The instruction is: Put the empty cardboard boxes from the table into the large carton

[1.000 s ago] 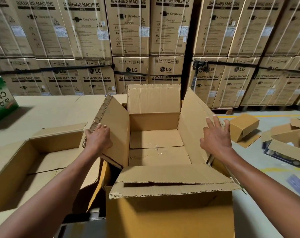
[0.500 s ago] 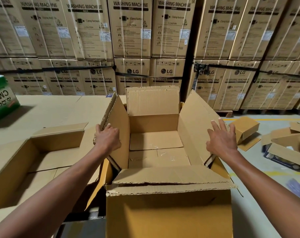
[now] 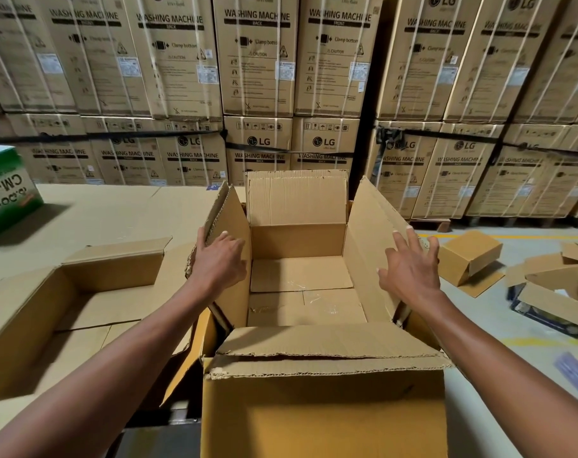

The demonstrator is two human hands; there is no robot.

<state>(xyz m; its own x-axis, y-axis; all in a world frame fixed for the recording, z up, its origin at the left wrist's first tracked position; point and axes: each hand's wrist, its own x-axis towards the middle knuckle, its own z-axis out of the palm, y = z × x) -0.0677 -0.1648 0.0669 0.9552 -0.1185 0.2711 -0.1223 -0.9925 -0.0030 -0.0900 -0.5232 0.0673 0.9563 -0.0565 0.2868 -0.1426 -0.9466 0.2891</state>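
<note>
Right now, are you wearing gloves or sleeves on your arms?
No. Both arms are bare right to the bottom of the picture: no sleeves show. The left hand and right hand have no gloves, and I see no rings, watch or bracelet on either wrist. The nails look short and plain.

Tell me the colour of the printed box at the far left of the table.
Green and white printed box, lettered "CM-1", seen in the head view.
</note>
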